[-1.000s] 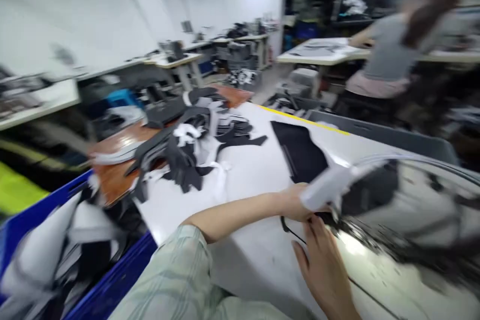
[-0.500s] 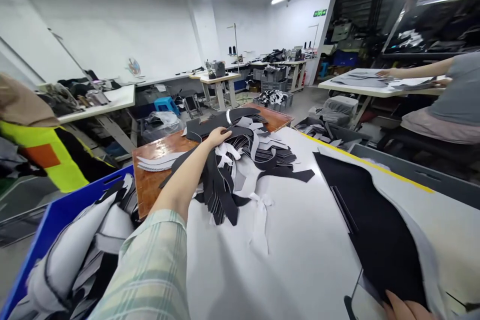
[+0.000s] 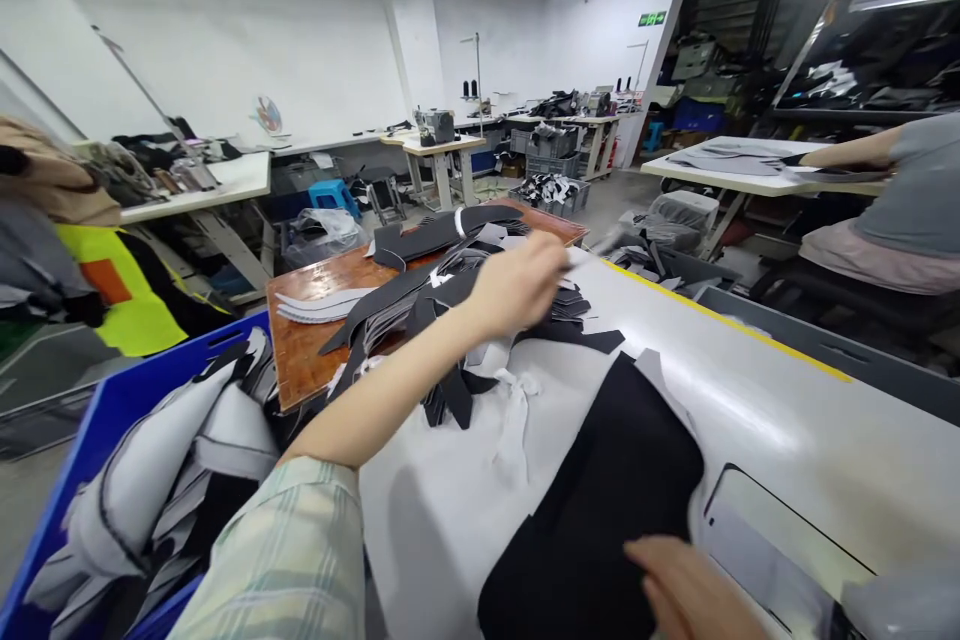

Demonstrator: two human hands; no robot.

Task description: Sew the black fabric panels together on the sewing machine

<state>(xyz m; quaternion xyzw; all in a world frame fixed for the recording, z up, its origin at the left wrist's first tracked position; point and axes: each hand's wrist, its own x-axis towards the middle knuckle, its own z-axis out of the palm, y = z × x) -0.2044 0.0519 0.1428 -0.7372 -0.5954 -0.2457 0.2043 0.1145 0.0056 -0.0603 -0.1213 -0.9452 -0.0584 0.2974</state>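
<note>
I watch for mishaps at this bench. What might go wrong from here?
The left hand, blurred near the heap of cut pieces, might knock some out of line. The black piece at the right hand could shift against the pale layer along its edge. The loose white scrap nearby might get caught beneath.

The large curved black cloth panel (image 3: 600, 500) looks matt and smooth, the white rectangular worktop (image 3: 787, 390) glossy. At left, the reddish-brown wooden board (image 3: 304, 355) shines; the blue rectangular plastic crate (image 3: 139, 388) looks smooth.
</note>
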